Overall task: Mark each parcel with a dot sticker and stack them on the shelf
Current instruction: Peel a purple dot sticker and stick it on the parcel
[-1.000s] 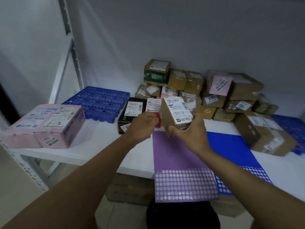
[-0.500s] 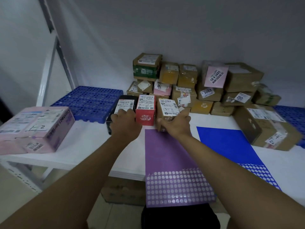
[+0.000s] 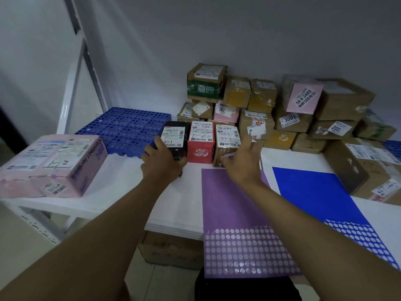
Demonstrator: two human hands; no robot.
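Note:
Three small parcels stand in a row on the white shelf (image 3: 121, 192): a black one (image 3: 174, 137), a red one (image 3: 200, 142) and a brown cardboard one (image 3: 226, 141). My left hand (image 3: 161, 159) grips the near end of the black parcel. My right hand (image 3: 243, 161) hovers just right of the brown parcel with fingers spread, touching nothing that I can make out. A purple dot-sticker sheet (image 3: 236, 216) and a blue dot-sticker sheet (image 3: 321, 196) lie flat in front of the row.
A pile of brown and pink parcels (image 3: 282, 109) fills the back against the wall. A large brown box (image 3: 364, 168) sits at the right. A pink carton (image 3: 54, 164) lies at the left edge. A blue perforated pallet (image 3: 128, 127) lies behind it.
My right hand set the brown parcel down beside the red one, let go and drew back to the right. My left hand stayed at the black parcel.

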